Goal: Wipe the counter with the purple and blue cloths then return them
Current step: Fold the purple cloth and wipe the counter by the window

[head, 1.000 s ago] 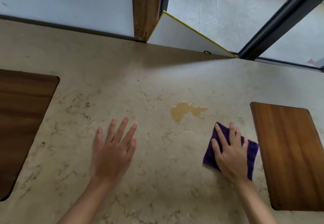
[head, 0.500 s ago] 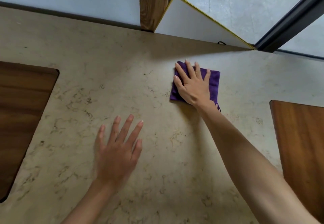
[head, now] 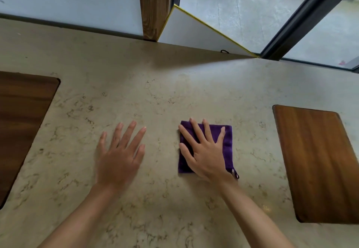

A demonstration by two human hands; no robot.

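A folded purple cloth (head: 227, 141) lies flat on the beige marbled counter (head: 174, 92), a little right of centre. My right hand (head: 204, 152) presses on it with straight, spread fingers and covers most of its left half. My left hand (head: 120, 154) rests flat on the bare counter to the cloth's left, fingers spread, holding nothing. No blue cloth is in view. No spill shows on the counter.
A wooden board (head: 318, 160) lies on the counter at the right, and a darker wooden panel (head: 21, 123) at the left. Behind the counter stand a wooden post (head: 153, 5), a white yellow-edged panel (head: 194, 32) and a dark window frame (head: 291, 20).
My right hand pushed the purple cloth away over the yellowish spill, then pulled it back toward me. The spill is gone from the counter. My left hand stayed flat on the counter.
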